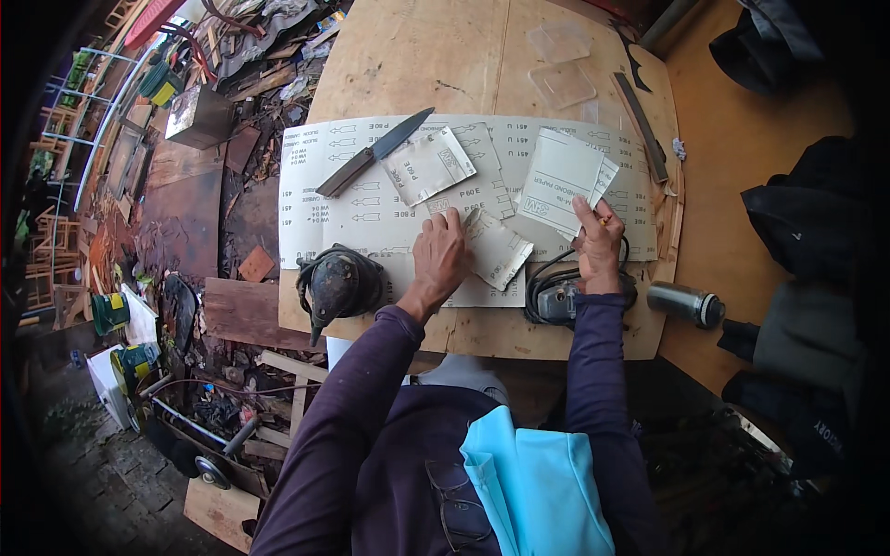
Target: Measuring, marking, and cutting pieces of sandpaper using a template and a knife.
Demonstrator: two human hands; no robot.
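as the right grip (599, 239) pinches a few overlapping cut pieces (559, 181) of sandpaper, thumb and fingers closed on their lower right corner, the little stack fans up and leftward from the fingertips, above the big backing sheet (324, 232). over to the left grip (438, 255), and it's down low, fingers curled toward the sheet; whether they clasp anything i can't tell, the back of the hand covers too much. just to its right lies a curling piece (502, 252), and beyond the knuckles a square piece (431, 167) beside the knife (375, 153). a dark corded tool (338, 285) sits left of that grip on the tabletop (417, 56).
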